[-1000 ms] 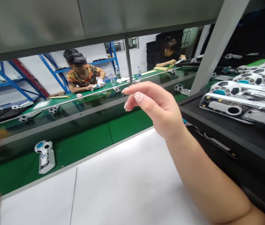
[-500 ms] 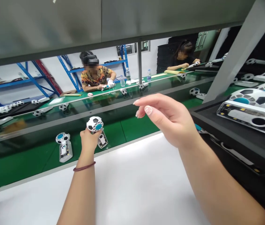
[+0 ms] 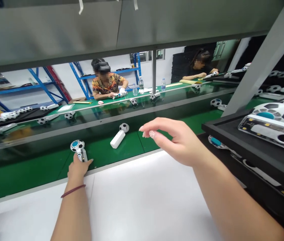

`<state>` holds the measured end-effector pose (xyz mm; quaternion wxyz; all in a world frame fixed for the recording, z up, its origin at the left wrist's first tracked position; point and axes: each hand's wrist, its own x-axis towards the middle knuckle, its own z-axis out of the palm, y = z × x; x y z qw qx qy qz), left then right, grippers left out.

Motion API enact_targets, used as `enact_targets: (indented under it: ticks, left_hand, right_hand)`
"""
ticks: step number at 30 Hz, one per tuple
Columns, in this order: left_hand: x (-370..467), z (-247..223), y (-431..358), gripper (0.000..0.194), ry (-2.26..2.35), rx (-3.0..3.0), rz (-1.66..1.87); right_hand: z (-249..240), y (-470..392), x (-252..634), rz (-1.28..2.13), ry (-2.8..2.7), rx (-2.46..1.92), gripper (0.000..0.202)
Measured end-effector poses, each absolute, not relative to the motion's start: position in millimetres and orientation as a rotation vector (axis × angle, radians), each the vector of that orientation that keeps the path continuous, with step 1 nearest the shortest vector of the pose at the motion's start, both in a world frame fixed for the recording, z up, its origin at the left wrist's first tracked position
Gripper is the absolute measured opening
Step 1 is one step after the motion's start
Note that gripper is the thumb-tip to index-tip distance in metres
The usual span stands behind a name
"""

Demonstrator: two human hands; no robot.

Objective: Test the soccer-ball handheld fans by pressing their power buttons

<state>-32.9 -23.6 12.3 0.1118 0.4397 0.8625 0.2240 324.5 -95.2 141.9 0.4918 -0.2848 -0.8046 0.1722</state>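
Left hand, lower left of centre: lowered since half a second ago from a raised hold to the near edge of the green conveyor belt, fingers clenched around the handle of a football-headed handheld fan. Fan upright, ball-shaped head above the fist, base apparently at or just above the belt; contact with the belt not discernible. Taken together, a set-down onto the belt seemingly in progress, grip not yet released.

Right hand, centre of frame: empty, palm down, fingers loosely curled and spread, hovering over the belt's near edge; lower in the frame than half a second ago, holding nothing throughout.

Second fan, lying on its side on the belt between the two hands, white back of the handle up, head toward the upper right; different from the fan seen face-up beside the left hand half a second ago, or that one turned over — not decidable.

Fan in grip: head patterned white and black like a football, teal round cap at the centre, silvery handle mostly hidden by the fingers.

White table, lower centre, beneath both forearms. Black tray, right edge of frame, carrying further fans. Co-workers seated beyond the belt, upper centre.
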Motion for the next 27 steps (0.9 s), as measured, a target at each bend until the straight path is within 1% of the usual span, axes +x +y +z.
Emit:
enact_targets:
  ticks: [2, 5, 7, 10, 13, 15, 16, 18, 20, 22, 24, 27]
  left_hand:
    - [-31, 10, -20, 0.077, 2.515, 1.24, 0.715]
    - [-16, 22, -16, 0.077, 2.405, 1.231, 0.854]
    - [1, 38, -18, 0.079, 2.179, 1.268, 0.992]
    - [35, 66, -31, 0.084, 1.624, 1.348, 1.166]
    - [69, 91, -54, 0.088, 1.271, 1.562, 1.068]
    - [89, 102, -69, 0.085, 1.181, 1.745, 0.961]
    - [98, 105, -76, 0.08, 1.176, 1.84, 0.918]
    - [116, 107, -87, 0.069, 1.199, 2.014, 0.879]
    - [132, 104, -93, 0.066, 1.198, 2.056, 0.885]
    - [145, 97, -94, 0.072, 1.095, 1.882, 0.884]
    - [154, 90, -93, 0.075, 0.938, 1.64, 0.855]
    - [165, 84, -93, 0.07, 0.724, 1.426, 0.829]
  right_hand:
    - [142, -95, 324, 0.446, -1.975, -0.734, 0.02]
    - [138, -93, 324, 0.536, -1.995, -0.82, 0.027]
    - [134, -91, 323, 0.624, -1.99, -0.902, 0.037]
    - [126, -84, 323, 0.748, -1.933, -1.026, 0.056]
    - [121, -73, 322, 0.888, -1.725, -1.045, 0.07]
    - [121, -66, 322, 1.073, -1.512, -0.962, 0.079]
    - [122, -63, 323, 1.161, -1.409, -0.909, 0.083]
    - [124, -59, 324, 1.238, -1.246, -0.839, 0.083]
    - [126, -58, 325, 1.199, -1.134, -0.826, 0.077]
    - [127, -59, 325, 1.166, -1.069, -0.784, 0.07]
    - [127, -60, 323, 1.178, -1.056, -0.703, 0.067]
    - [125, -63, 318, 1.227, -1.055, -0.608, 0.07]
